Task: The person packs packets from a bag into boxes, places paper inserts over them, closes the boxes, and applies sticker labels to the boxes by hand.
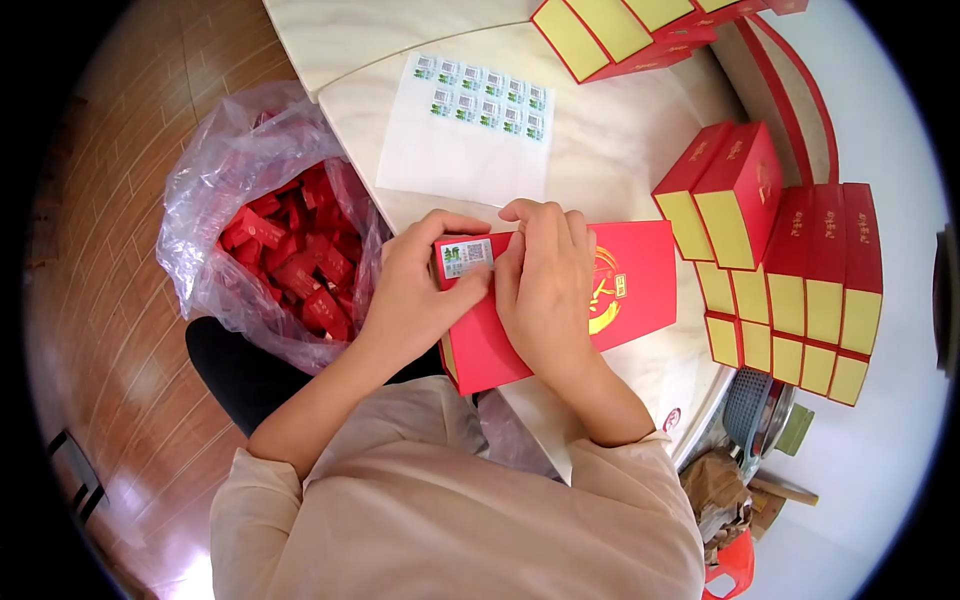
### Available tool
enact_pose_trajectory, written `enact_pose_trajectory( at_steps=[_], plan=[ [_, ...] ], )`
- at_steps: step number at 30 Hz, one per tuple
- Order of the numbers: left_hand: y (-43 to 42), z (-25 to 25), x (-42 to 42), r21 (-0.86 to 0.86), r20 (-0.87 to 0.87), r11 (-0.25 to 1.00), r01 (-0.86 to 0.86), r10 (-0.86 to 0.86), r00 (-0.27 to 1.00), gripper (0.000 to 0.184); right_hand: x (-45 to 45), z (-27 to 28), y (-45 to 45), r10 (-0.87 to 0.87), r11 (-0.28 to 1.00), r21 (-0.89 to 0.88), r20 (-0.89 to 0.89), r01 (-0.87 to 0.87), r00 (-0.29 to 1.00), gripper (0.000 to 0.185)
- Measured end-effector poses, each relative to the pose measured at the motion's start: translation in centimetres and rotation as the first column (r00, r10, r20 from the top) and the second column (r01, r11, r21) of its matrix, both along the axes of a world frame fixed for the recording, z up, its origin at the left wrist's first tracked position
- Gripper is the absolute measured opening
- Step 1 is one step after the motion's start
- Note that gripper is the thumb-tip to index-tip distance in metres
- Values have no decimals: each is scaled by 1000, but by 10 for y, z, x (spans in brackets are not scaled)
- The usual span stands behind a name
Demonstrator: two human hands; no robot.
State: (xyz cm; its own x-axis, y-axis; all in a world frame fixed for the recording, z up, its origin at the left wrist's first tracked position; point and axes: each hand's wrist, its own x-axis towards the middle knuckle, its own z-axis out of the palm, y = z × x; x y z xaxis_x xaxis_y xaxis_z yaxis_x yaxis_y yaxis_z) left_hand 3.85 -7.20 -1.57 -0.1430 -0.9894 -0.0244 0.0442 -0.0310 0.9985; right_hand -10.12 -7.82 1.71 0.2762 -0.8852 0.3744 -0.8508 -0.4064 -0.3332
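Red and gold-printed, a gift box (645,262) is held over the table's (600,150) near edge: the left hand (425,285) grips its left end, thumb at a QR label's (464,257) corner. The right hand (548,285) bends its fingers over the top; whether they pinch anything I cannot tell. Beyond, near that edge, lies a sheet (450,160) with 2 rows of QR stickers (493,82).
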Motion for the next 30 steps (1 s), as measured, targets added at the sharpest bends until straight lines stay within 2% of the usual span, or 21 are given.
enact_pose_trajectory(
  at_steps=[4, 7, 9, 11, 12, 13, 14, 16, 18, 20, 21, 23, 24, 25, 26, 27, 28, 29, 30],
  plan=[
    [-8, -3, -1, 5, -56, 1000, 5, -5, 998, 18, 0, 3, 0, -11, 1000, 27, 69, 9, 998, 29],
    [-13, -5, 4, 15, -8, 996, 85, -85, 996, 15, 1, 2, 0, -25, 999, 37, 135, 20, 991, 27],
    [-14, -7, 4, 107, -80, 993, 48, -39, 996, 29, 1, -1, 1, -40, 999, 22, 162, 37, 986, 25],
    [-12, -15, 5, 39, -81, 999, 19, -15, 997, 34, 0, -2, 4, -57, 998, 49, 270, 46, 961, 24],
    [-11, -18, 7, -20, -84, 1000, -9, 7, 996, 39, 0, 1, 7, -61, 998, 38, 265, 52, 962, 24],
    [-9, -20, 9, -32, -91, 999, -2, -1, 996, 39, -1, 5, 12, 9, 1000, 11, 123, -10, 992, 28],
    [-7, -21, 13, -71, -11, 997, -25, 24, 1000, 39, -1, 9, 17, 76, 997, -7, -25, -77, 997, 32],
    [-1, -31, 15, -196, 88, 978, -74, 92, 992, 40, 7, 13, 38, 121, 993, -4, -74, -122, 990, 38],
    [4, -38, 15, -232, 48, 969, -78, 92, 995, 41, 13, 15, 63, 159, 987, 6, -122, -159, 980, 43],
    [6, -37, 17, -275, 10, 959, -74, 80, 997, 42, 14, 14, 86, 246, 963, 138, -97, -231, 964, 52],
    [7, -35, 18, -279, -9, 958, -65, 65, 998, 42, 13, 7, 99, 232, 967, 128, -109, -218, 967, 52],
    [7, -36, 21, -292, -31, 956, -32, 24, 999, 43, 1, -23, 121, 236, 967, -33, -248, -252, 939, 53],
    [7, -38, 23, -274, -17, 962, -17, 13, 1000, 43, -6, -39, 127, 174, 958, -165, -319, -235, 932, 70],
    [8, -40, 25, -255, 1, 967, 1, -1, 1000, 43, -9, -50, 130, 144, 963, -173, -322, -208, 936, 70],
    [9, -38, 28, -157, 5, 986, 54, -54, 999, 45, -11, -58, 131, 3, 977, -208, -233, -53, 972, 73],
    [10, -36, 28, -166, 9, 982, 85, -85, 996, 45, -8, -57, 129, -140, 967, -230, -136, 106, 981, 77],
    [10, -34, 28, -135, -91, 987, 86, -99, 991, 48, -4, -54, 127, -167, 964, -222, -89, 144, 982, 82],
    [10, -32, 28, -100, -189, 991, 92, -109, 976, 51, 0, -52, 126, -188, 954, -251, -75, 164, 979, 80],
    [7, -30, 34, -73, -217, 980, 185, -197, 956, 59, 0, -50, 125, -193, 953, -257, -100, 162, 976, 81]
  ],
)
